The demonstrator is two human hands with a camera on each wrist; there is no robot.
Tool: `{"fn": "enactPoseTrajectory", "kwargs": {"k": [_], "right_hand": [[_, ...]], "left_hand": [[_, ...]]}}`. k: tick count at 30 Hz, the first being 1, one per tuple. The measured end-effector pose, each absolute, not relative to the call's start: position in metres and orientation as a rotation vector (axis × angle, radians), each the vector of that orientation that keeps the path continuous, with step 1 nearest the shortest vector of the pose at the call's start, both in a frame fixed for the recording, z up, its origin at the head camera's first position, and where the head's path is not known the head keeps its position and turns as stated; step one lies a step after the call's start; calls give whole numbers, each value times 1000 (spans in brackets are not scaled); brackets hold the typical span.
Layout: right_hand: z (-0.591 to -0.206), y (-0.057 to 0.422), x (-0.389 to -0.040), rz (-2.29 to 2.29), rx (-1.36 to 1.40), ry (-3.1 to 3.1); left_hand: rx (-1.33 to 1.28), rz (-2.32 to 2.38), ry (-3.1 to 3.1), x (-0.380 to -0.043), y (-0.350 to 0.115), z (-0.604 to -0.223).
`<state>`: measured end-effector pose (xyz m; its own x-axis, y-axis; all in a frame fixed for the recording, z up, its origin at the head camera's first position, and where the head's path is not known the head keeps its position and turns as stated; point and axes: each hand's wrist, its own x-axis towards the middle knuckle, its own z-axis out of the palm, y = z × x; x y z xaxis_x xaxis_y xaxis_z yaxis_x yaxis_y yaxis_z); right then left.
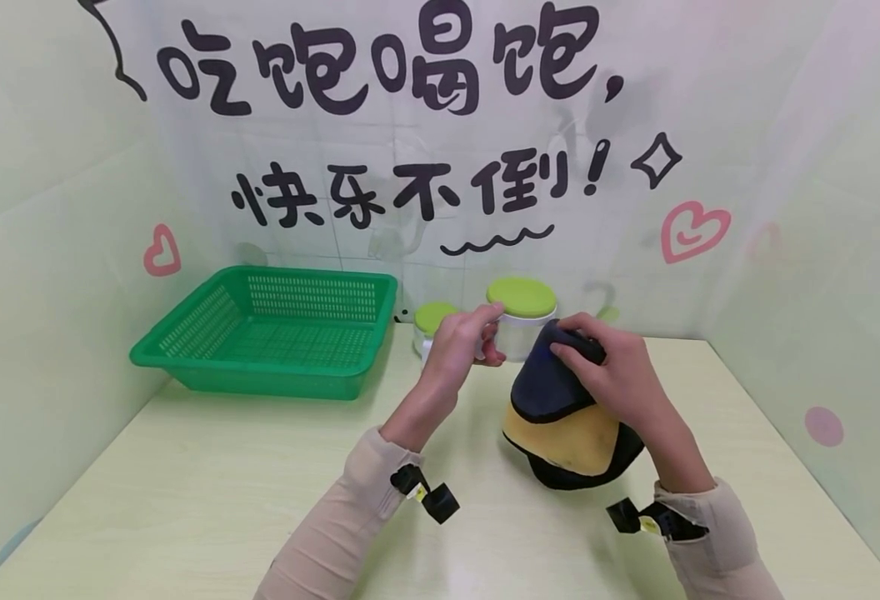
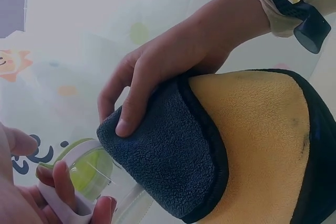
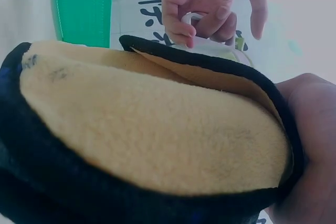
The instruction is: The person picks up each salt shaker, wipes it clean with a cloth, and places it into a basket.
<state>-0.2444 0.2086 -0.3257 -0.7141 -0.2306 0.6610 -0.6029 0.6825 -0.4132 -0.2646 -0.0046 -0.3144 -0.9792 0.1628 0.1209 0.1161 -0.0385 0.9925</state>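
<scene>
My left hand (image 1: 451,354) curls its fingers through the white handle (image 2: 60,200) of a clear jar (image 1: 521,333) with a light green lid (image 1: 521,297). From the head view I cannot tell whether the jar's base touches the table. My right hand (image 1: 623,371) pinches a folded, plush cleaning cloth (image 1: 567,437) near its top edge, thumb on the near side. The cloth is dark blue on one side and yellow on the other, with black edging and a few dark stains. It hangs in front of the jar's right side, hiding part of it.
A green plastic basket (image 1: 275,383) stands at the back left of the pale table (image 1: 207,475). Just left of the large jar is a smaller green-lidded jar (image 1: 432,317), partly behind my left hand. A printed white sheet (image 1: 410,133) hangs behind everything.
</scene>
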Motion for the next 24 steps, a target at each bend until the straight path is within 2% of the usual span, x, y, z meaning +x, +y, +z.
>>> {"fn": "enactPoseTrajectory", "kwargs": {"k": [24], "right_hand": [[-327,212,-247,871,670,-2345]], "left_hand": [[292,2236,2157,-264,-6,-314]]}}
